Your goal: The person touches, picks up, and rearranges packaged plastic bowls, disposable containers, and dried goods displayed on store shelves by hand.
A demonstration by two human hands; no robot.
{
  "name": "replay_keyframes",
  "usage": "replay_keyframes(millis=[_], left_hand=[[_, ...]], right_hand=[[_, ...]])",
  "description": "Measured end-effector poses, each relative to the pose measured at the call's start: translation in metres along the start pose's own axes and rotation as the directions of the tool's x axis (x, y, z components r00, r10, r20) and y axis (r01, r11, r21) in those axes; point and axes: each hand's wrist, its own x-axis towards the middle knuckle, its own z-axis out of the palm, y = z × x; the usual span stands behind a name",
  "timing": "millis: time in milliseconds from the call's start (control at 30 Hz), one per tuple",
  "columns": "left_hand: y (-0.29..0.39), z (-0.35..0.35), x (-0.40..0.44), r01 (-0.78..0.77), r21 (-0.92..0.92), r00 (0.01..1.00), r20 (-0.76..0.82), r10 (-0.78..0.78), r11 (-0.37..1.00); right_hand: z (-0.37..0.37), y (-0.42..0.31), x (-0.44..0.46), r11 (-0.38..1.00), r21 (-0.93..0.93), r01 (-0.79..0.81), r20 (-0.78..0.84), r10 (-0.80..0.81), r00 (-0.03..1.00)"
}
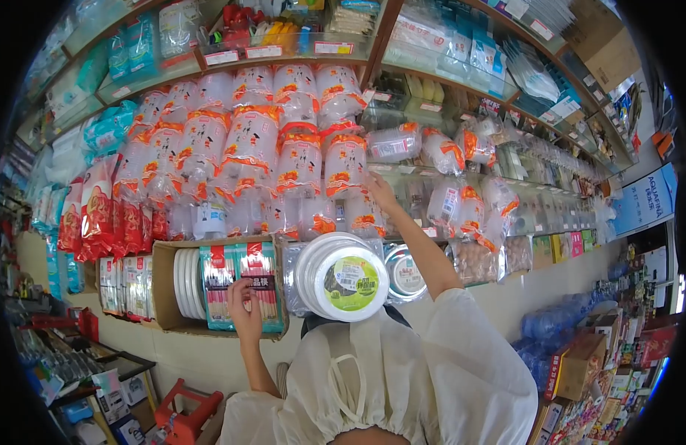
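My right hand [381,192] reaches up to the shelf, with its fingers against the lower right side of a clear bag of plastic cups [346,165] with an orange printed edge. Some of those fingertips are hard to make out. Below, my left hand [243,295] rests over packs of disposable chopsticks [266,304] in an open cardboard box [163,285]; its fingers are slightly bent and apart, not visibly gripping a pack. Between my arms is a stack of white disposable plates [324,256] with a green label.
More bagged cups [250,141] stand in rows on the shelf. Red packs [98,208] sit at the left. A round foil-like container pack [406,271] lies right of the plates. A red stool [185,415] stands on the floor at lower left, and bottled water packs [543,326] at right.
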Motion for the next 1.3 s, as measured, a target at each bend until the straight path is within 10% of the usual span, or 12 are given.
replay_keyframes(millis=[233, 433, 633, 833, 1300], left_hand=[[0.025, 0.021, 0.033, -0.033, -0.05, 0.996, 0.078, 0.037, 0.998], [0.075, 0.076, 0.093, -0.19, -0.028, 0.905, 0.382, 0.187, 0.981], [0.082, 0.201, 0.169, -0.779, 0.329, 0.622, 0.52, 0.586, 0.534], [0.068, 0.249, 0.204, -0.645, 0.555, 0.73, 0.65, 0.209, 0.526], [0.031, 0.264, 0.19, -0.55, 0.595, 0.833, 0.442, 0.333, 0.586]], right_hand=[[-0.027, 0.127, -0.002, 0.949, -0.186, -0.256, -0.105, 0.239, 0.965], [-0.017, 0.097, -0.037, 0.838, 0.202, -0.508, 0.121, 0.493, 0.862], [-0.006, 0.084, -0.034, 0.96, 0.102, -0.261, 0.162, 0.243, 0.957], [-0.016, 0.071, -0.039, 0.978, -0.031, -0.204, 0.193, 0.206, 0.959], [-0.014, 0.087, -0.022, 0.985, 0.075, -0.152, 0.305, 0.122, 0.945]])
